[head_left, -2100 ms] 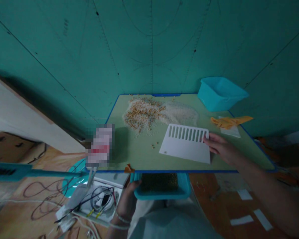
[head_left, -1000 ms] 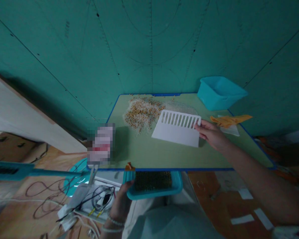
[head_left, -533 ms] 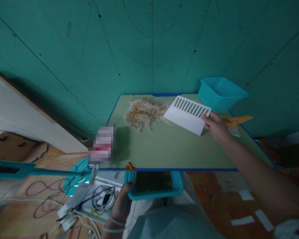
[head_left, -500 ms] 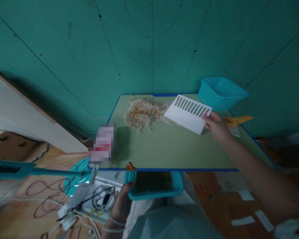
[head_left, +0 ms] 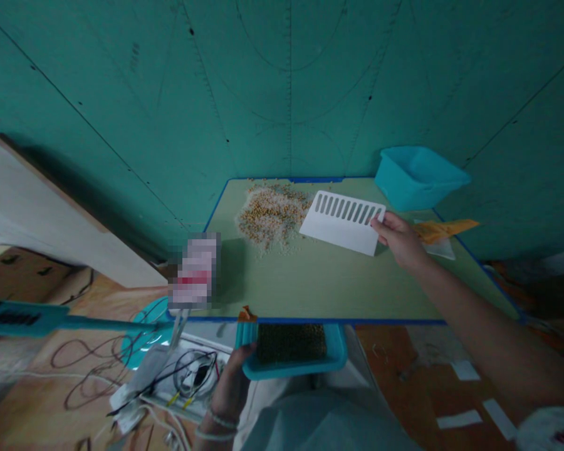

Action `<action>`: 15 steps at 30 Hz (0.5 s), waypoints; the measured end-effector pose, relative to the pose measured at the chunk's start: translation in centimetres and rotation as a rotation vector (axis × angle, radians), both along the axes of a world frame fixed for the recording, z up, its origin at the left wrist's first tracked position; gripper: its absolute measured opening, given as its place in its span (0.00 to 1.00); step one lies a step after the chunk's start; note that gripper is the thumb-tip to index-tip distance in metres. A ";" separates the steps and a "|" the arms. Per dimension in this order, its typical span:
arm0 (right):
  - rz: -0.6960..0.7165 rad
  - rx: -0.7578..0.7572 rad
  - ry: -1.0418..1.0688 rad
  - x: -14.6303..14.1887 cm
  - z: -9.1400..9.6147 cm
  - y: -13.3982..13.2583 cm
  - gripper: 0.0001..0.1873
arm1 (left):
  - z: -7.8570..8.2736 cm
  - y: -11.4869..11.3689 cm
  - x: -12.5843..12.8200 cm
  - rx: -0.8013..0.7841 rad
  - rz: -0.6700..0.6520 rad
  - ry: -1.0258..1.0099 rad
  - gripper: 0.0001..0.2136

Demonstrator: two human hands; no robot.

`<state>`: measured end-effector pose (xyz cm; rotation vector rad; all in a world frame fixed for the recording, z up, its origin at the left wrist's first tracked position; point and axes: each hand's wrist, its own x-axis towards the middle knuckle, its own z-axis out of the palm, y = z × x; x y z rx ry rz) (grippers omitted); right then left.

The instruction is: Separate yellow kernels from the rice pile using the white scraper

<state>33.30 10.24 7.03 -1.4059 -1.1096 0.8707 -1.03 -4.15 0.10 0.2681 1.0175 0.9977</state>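
A white scraper [head_left: 341,235] with a row of slots along its upper part is gripped at its right end by my right hand [head_left: 399,238]. Its left corner comes up to the right side of a spread heap of yellow beans and small white grains [head_left: 275,216] on the pale green table [head_left: 282,285]. Below the table's front edge, my left hand [head_left: 235,379] holds the left end of a turquoise basin [head_left: 294,369]. Dark grains and some yellow beans [head_left: 289,343] lie inside it.
A turquoise basket [head_left: 418,181] stands at the table's back right, with an orange packet [head_left: 444,232] and clear bag in front. A blurred-out device [head_left: 195,272] stands at the left edge. A cable-filled box [head_left: 197,376] sits below left. The green wall [head_left: 286,81] rises behind.
My right hand has moved slightly left and turned the scraper, so its slotted edge lies more level and lower. My left hand and the basin stay almost where they were.
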 end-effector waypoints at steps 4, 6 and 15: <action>0.003 0.011 0.018 -0.1 0.6 -0.4 0.15 | -0.1 -0.1 -0.1 0.030 0.010 0.003 0.12; 0.030 0.012 0.021 -0.3 0.9 -0.5 0.15 | 0.2 -0.1 0.1 0.033 0.013 -0.008 0.13; 0.196 0.024 0.006 -1.5 0.9 -1.4 0.13 | 0.7 -0.1 0.3 0.025 0.014 0.012 0.13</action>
